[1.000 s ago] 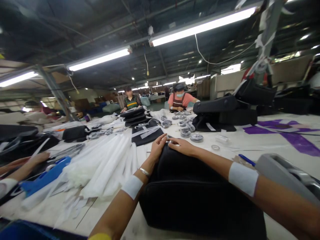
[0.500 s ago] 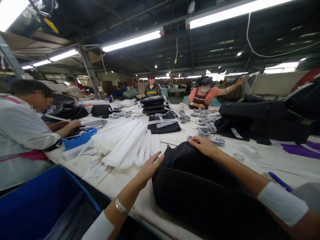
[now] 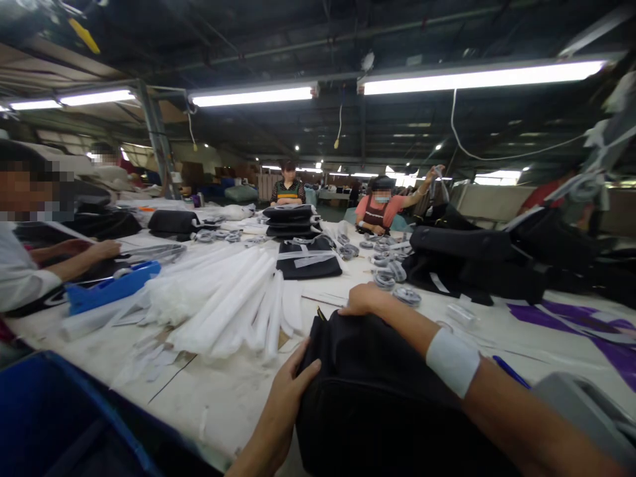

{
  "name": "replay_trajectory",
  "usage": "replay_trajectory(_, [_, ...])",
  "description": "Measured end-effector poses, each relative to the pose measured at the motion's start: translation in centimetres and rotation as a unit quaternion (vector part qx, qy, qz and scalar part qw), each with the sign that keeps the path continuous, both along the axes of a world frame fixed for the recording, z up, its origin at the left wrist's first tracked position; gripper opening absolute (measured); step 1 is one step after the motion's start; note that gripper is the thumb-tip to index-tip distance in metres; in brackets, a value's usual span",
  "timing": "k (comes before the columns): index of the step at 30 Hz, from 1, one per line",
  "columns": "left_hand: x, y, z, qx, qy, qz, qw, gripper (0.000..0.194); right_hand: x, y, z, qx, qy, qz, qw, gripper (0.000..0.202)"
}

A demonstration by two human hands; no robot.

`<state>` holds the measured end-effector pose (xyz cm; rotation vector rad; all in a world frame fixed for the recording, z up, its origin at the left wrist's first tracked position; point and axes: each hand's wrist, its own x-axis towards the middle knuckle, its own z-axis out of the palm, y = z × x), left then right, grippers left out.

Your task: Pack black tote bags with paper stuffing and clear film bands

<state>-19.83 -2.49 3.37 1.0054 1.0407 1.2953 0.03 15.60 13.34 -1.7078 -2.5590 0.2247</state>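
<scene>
A black fabric bag (image 3: 377, 391) stands on the table right in front of me, its lower part cut off by the frame edge. My left hand (image 3: 288, 391) grips its left side, thumb on the near face and fingers around the edge. Over the top far edge my right hand (image 3: 365, 299) is bent down, its fingertips hidden behind the fabric and the wrist wrapped in a white band (image 3: 452, 359). A small yellowish zipper end (image 3: 320, 313) shows at the bag's upper left corner.
White foam-like rolls (image 3: 238, 305) lie left of the bag. Coiled grey straps (image 3: 385, 280), stacked black bags (image 3: 293, 218) and a blue tray (image 3: 112, 286) are beyond. A blue bin (image 3: 50, 397) stands lower left. Co-workers sit around the table; one person's arm (image 3: 422, 189) is raised.
My left hand has moved down and closed on the bag's left edge. My right hand has shifted left along the top. The view has turned slightly right.
</scene>
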Motion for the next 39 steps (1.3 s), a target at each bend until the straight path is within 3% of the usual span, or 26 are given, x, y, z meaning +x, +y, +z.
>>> replay_trajectory(4, [-0.1,0.0,-0.6,0.001,-0.003,-0.004,1.000,0.071,-1.2,-0.9,-0.6,0.000,-0.032,0.016,0.999,0.064])
replay_trajectory(9, [0.1,-0.2,-0.7,0.013,-0.002,0.011,1.000,0.070,-2.4,-0.7,-1.3,-0.080,-0.027,0.044,0.995,0.068])
replay_trajectory(12, [0.0,-0.3,-0.9,0.004,0.010,0.018,1.000,0.070,-2.1,-0.4,-2.1,-0.128,-0.010,0.038,0.991,0.061])
replay_trajectory(18, [-0.1,-1.1,-1.3,-0.001,0.022,0.026,0.999,0.062,-0.8,-0.6,-2.6,-0.221,0.131,0.042,0.965,0.044])
replay_trajectory(22, [-0.2,-0.8,-3.3,0.001,0.022,0.041,0.999,0.063,-0.8,-1.3,-2.8,-0.246,0.247,0.025,0.937,0.042])
replay_trajectory(26, [0.0,1.4,-5.0,0.015,0.021,0.041,0.999,0.074,-1.1,-1.9,-2.9,-0.237,0.357,0.010,0.903,0.045])
replay_trajectory(29, [0.7,3.1,-4.1,0.007,0.000,-0.007,1.000,0.082,-1.2,-2.0,-2.8,-0.215,0.427,-0.002,0.878,0.049])
replay_trajectory(32, [1.4,3.0,-2.5,-0.004,-0.056,-0.069,0.996,0.075,-1.4,-2.1,-2.7,-0.188,0.477,-0.015,0.858,0.050])
replay_trajectory(36, [1.9,-0.4,-1.4,-0.028,-0.111,-0.111,0.987,0.072,-1.5,-2.1,-2.8,-0.168,0.509,-0.033,0.843,0.050])
replay_trajectory(39, [1.9,-3.1,-0.6,-0.064,-0.148,-0.192,0.968,0.078,-1.3,-2.1,-2.6,-0.151,0.500,-0.040,0.852,0.050])
